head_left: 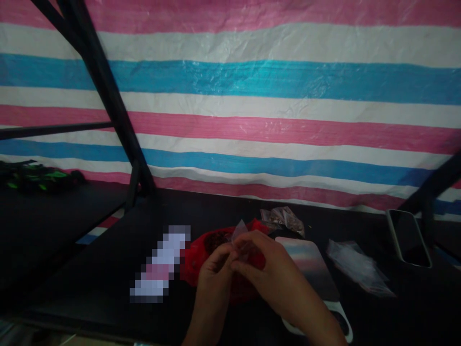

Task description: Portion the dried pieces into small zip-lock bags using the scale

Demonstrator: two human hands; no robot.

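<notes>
Both my hands meet low in the middle of the view, above a red plastic bag [201, 252] with dark contents that lies on the black table [108, 269]. My left hand [212, 269] and my right hand [262, 262] pinch a small clear plastic pouch [238, 234] between their fingertips. The pouch sticks up above my fingers. I cannot tell whether anything is inside it.
A small digital scale with a steel plate [311, 269] sits right of my hands. Clear pouches [358, 266] lie further right, and a phone [408, 235] beyond them. A crumpled filled pouch [283, 218] lies behind the bag. A striped tarp [252, 96] hangs behind.
</notes>
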